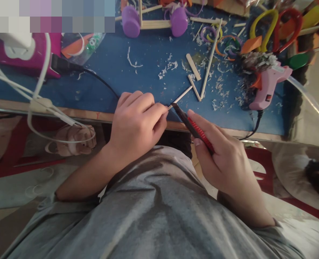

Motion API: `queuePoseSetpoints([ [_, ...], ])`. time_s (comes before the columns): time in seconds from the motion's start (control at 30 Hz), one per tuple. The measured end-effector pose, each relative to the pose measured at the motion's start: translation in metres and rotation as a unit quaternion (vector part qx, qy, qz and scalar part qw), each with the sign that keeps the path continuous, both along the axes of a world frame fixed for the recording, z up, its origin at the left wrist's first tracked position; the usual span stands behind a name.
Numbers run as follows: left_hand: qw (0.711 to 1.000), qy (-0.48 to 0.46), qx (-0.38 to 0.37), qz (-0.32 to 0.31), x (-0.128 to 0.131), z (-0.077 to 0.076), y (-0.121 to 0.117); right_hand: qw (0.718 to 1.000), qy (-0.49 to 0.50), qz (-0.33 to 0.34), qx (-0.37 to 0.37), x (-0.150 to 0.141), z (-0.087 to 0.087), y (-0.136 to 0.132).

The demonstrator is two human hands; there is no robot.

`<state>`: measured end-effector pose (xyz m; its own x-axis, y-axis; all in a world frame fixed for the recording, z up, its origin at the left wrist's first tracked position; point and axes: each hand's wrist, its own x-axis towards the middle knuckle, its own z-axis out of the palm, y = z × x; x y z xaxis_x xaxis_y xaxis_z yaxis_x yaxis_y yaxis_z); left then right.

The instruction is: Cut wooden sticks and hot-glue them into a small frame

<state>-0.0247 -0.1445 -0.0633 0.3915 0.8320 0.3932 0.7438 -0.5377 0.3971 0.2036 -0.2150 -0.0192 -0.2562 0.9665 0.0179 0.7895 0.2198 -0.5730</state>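
Observation:
My left hand (139, 124) is closed at the table's near edge, its thumb and forefinger pinching one end of a thin wooden stick (183, 95). The stick slants away to the upper right, its far end close to or touching a short flat stick (194, 88). In my right hand (225, 156) is a utility knife (194, 126) with a black and red handle. Its dark tip meets the stick just beside my left fingertips; whether it cuts in is too small to tell. A longer stick (211, 59) and a broad flat stick piece (193, 67) lie beyond.
A pink glue gun (268, 86) with its cord lies at right, near yellow-and-red-handled scissors (264, 28). Purple cylinders (130, 21) joined with sticks stand at the back. White shavings (168, 66) litter the blue tabletop (148, 77). A magenta power strip (27, 61) and cables occupy the left.

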Motion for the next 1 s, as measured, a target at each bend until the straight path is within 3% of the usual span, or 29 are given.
queuePoseSetpoints([
  [0.53, 0.996, 0.009, 0.094, -0.008, -0.0013, -0.0059, 0.0015, 0.999, -0.019, 0.016, 0.040, -0.0010, -0.0048, -0.0019],
  [1.0, 0.996, -0.008, 0.087, -0.015, -0.0018, -0.0076, 0.0018, 0.998, -0.006, 0.052, 0.042, -0.0034, -0.0078, -0.0044],
])
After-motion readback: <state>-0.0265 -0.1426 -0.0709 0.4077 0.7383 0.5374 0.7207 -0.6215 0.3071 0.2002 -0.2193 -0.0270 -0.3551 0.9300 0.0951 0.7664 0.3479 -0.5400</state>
